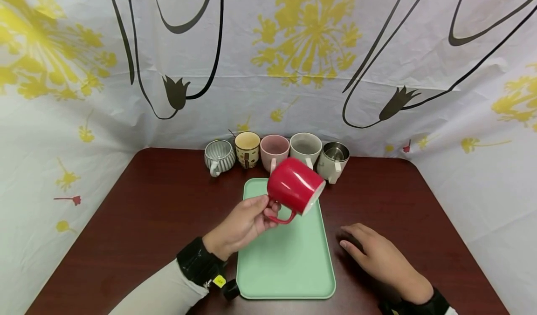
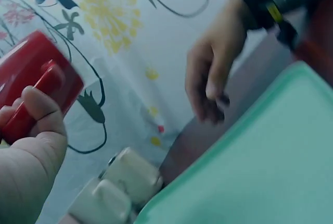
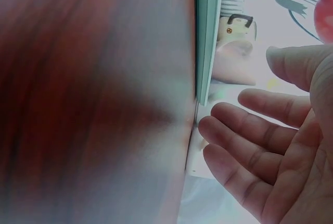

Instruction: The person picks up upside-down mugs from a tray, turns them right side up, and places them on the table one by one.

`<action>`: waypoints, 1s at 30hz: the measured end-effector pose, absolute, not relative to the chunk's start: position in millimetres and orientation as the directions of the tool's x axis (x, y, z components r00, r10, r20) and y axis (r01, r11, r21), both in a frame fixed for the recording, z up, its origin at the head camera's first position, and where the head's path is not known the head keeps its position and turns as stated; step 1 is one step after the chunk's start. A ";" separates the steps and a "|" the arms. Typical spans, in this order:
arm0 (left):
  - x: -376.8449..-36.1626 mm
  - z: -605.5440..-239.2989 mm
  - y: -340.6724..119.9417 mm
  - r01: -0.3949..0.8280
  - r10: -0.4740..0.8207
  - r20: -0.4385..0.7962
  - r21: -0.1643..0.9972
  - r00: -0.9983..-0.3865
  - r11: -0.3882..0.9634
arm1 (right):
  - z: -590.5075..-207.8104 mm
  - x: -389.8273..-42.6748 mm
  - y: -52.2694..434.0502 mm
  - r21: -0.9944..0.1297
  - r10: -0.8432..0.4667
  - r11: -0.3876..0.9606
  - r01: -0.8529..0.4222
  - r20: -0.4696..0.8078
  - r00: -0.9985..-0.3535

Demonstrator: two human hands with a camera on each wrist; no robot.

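Our left hand (image 1: 245,224) grips the red mug (image 1: 295,184) by its handle, tilted above the tray (image 1: 289,263), not yet set down; our right hand (image 1: 377,254) rests with fingers loose beside the tray; 5 mugs (image 1: 274,152) wait beyond our fingertips.

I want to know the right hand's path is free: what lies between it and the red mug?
In the head view, only the green tray's right edge and bare brown table separate the right hand from the red mug, which the left hand holds above the tray.

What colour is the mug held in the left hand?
Red outside, white inside: the mug, gripped by its handle in the left hand, shows best in the head view.
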State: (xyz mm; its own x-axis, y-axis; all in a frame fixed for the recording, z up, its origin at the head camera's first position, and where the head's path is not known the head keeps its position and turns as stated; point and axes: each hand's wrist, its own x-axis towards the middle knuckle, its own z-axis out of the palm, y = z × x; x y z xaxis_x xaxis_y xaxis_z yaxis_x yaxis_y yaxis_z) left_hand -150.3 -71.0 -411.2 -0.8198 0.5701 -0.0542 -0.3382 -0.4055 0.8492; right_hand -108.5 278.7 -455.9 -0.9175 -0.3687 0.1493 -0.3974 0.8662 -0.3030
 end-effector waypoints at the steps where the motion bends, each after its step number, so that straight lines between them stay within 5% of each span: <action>1: -151.1 -410.6 -68.4 -0.365 0.566 -0.056 0.815 -0.823 -0.450 | -455.8 -108.5 278.7 -0.302 -0.370 0.866 -0.398 0.149 -0.917; 10: -158.2 -412.7 -49.5 -0.456 0.510 -0.077 0.575 -0.857 -0.680 | -453.0 -108.7 275.0 -0.316 -0.373 0.861 -0.399 0.140 -0.917; 19: -160.3 -414.2 -42.2 -0.468 0.497 -0.099 0.532 -0.862 -0.706 | -448.8 -109.2 262.4 -0.367 -0.420 0.811 -0.456 0.179 -0.890; 24: -159.8 -414.1 -38.2 -0.478 0.493 -0.121 0.525 -0.861 -0.704 | -442.5 -112.7 244.0 -0.522 -0.472 0.668 -0.531 0.255 -0.844; 30: -157.4 -416.8 -33.6 -0.491 0.490 -0.147 0.502 -0.860 -0.712 | -430.6 -123.2 206.4 -0.787 -0.427 0.456 -0.416 0.217 -0.878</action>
State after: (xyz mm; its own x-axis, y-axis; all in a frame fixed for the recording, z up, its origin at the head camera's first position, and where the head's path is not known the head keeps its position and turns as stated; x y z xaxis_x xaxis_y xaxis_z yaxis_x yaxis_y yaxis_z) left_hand -157.4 -33.6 -416.8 -0.8596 0.4895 -0.1465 -0.4911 -0.7122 0.5016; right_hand -123.2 206.4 -430.6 -0.8779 -0.4268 0.2172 -0.4162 0.4555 -0.7869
